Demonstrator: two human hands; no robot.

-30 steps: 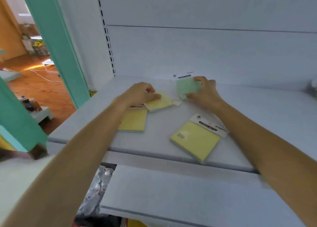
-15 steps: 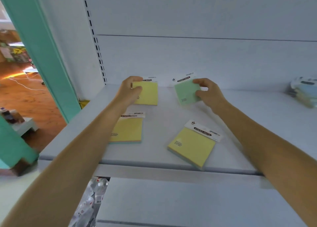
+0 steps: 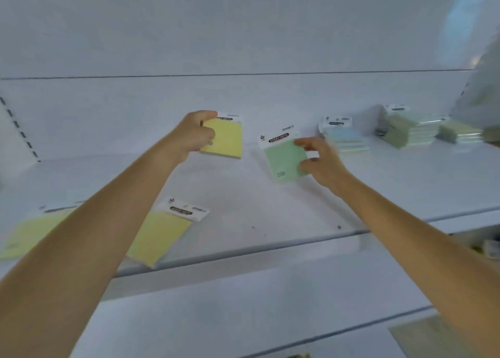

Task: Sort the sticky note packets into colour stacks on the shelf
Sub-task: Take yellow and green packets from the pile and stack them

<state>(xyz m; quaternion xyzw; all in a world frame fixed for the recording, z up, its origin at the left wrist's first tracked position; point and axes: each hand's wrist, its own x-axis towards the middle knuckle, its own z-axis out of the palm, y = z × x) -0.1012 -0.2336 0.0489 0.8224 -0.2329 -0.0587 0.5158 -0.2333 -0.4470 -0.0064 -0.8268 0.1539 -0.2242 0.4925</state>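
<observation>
White shelf (image 3: 270, 209), head view, some motion blur. Left hand (image 3: 194, 134) grips a yellow packet (image 3: 226, 140) by its left edge, fingers curled over the top corner and thumb on the face; the packet sits near the back panel, header card up. Cannot tell whether it rests on the shelf or is held just off it. Right hand (image 3: 322, 163) pinches a green packet (image 3: 284, 158) at its right edge, forefinger at the upper corner, thumb lower down; the packet is tilted, its "STICKY NOTE" header toward the upper left. Yellow and green packets are apart, with bare shelf between them. Near the front edge lies a second yellow packet (image 3: 159, 236), flat and angled, partly under the left forearm; a third yellow packet (image 3: 29, 236) lies further left, blurred. Just right of the green packet, against the back, stands a blue stack (image 3: 343, 138). Beyond it stands a pale stack (image 3: 405, 130), its colour unclear in the blur.
</observation>
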